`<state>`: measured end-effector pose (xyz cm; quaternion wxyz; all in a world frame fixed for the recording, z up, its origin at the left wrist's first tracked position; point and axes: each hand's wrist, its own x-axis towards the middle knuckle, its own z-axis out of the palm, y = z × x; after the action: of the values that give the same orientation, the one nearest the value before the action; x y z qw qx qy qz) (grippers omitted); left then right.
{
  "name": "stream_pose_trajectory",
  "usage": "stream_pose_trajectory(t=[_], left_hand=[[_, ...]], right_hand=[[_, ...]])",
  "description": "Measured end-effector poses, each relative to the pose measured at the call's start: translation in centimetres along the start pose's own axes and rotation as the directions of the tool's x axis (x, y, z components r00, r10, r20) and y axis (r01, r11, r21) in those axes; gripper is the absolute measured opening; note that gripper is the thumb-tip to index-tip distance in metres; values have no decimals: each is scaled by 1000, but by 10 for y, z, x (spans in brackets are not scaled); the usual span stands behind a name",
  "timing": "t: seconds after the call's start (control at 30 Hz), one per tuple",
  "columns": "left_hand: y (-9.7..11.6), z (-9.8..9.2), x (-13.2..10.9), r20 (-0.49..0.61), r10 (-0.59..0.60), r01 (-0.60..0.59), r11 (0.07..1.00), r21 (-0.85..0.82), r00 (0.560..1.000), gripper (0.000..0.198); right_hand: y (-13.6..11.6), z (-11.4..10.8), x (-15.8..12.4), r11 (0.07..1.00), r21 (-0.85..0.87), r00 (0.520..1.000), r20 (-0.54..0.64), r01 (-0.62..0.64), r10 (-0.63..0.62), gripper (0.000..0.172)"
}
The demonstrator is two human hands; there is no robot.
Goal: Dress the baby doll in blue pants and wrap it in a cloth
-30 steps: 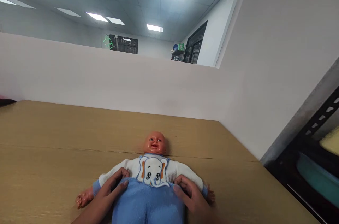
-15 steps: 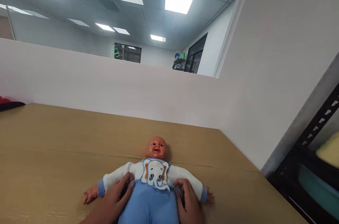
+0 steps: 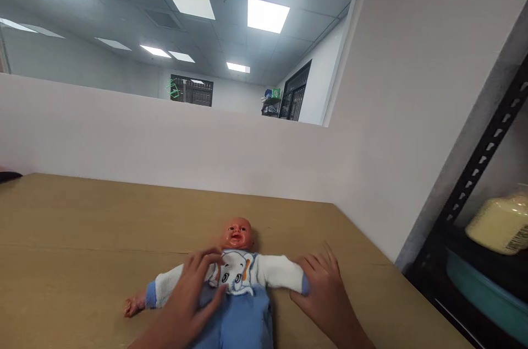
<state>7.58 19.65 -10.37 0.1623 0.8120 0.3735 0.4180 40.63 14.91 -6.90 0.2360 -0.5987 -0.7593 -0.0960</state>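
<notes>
A baby doll (image 3: 243, 316) in a white and blue outfit with an elephant face on the chest lies on its back on the wooden tabletop (image 3: 103, 217), its head towards the wall. My left hand (image 3: 190, 296) is over the side of its chest, fingers curved and thumb spread apart. At the other side, my right hand (image 3: 324, 288) is closed around the end of the doll's outstretched sleeve (image 3: 282, 272), hiding the doll's hand there. The doll's other arm (image 3: 165, 285) stretches out to the left, its small hand showing beyond the blue cuff. Its lower legs are out of frame.
A white low wall (image 3: 165, 145) with an opening above it rises behind the table. On the right stands a black slotted shelf (image 3: 474, 178) holding a teal basin (image 3: 487, 294) and a yellowish wrapped package (image 3: 499, 225). A dark object (image 3: 8, 176) lies at the far left edge.
My right hand has moved from the doll's waist outward to its cuff, and that sleeve is now straighter and raised. My left hand has shifted up onto the chest. The view has tilted slightly.
</notes>
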Motion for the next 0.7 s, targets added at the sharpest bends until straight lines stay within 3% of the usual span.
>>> stream_pose_trajectory(t=[0.1, 0.13, 0.2, 0.27, 0.33, 0.37, 0.4, 0.43, 0.5, 0.53, 0.6, 0.7], left_hand=[[49, 21, 46, 127, 118, -105, 989, -105, 985, 73], [61, 27, 62, 125, 134, -118, 984, -132, 983, 75], [74, 37, 89, 80, 77, -54, 966, -251, 994, 48], [75, 39, 106, 13, -39, 40, 895, -445, 999, 40], [65, 32, 114, -13, -218, 159, 750, -642, 976, 38], [58, 28, 115, -8, -322, 214, 647, -732, 947, 41], [51, 22, 115, 11, -421, 258, 535, -805, 907, 46], [43, 16, 115, 32, -501, 281, 431, -857, 865, 52], [28, 6, 114, 84, -566, 274, 259, -926, 820, 59], [22, 3, 113, 109, -561, 256, 191, -948, 820, 60], [10, -3, 113, 130, -539, 216, 98, -972, 832, 57], [-7, -7, 113, 72, -544, 124, 60, -990, 836, 44]], right_hand=[[-40, -49, 37, 978, -91, 977, -87, 188, -196, 49], [-51, -63, 47, 962, -121, 958, -122, 244, -258, 49], [-66, -79, 58, 931, -152, 893, -268, 332, -362, 53], [-71, -74, 55, 951, -57, 790, -543, 304, -285, 48], [-70, -48, 37, 941, 239, 673, -740, 241, 16, 33], [-70, -28, 24, 892, 410, 682, -708, 190, 180, 23], [-70, -5, 10, 839, 530, 759, -595, 123, 265, 16], [-72, 20, -4, 790, 608, 841, -463, 72, 280, 15], [-79, 66, -28, 707, 705, 950, -249, 45, 188, 23], [-84, 85, -35, 677, 734, 976, -183, 54, 120, 28], [-96, 110, -40, 613, 790, 986, -100, -4, 135, 43], [-110, 114, -26, 568, 823, 996, -62, 18, 59, 52]])
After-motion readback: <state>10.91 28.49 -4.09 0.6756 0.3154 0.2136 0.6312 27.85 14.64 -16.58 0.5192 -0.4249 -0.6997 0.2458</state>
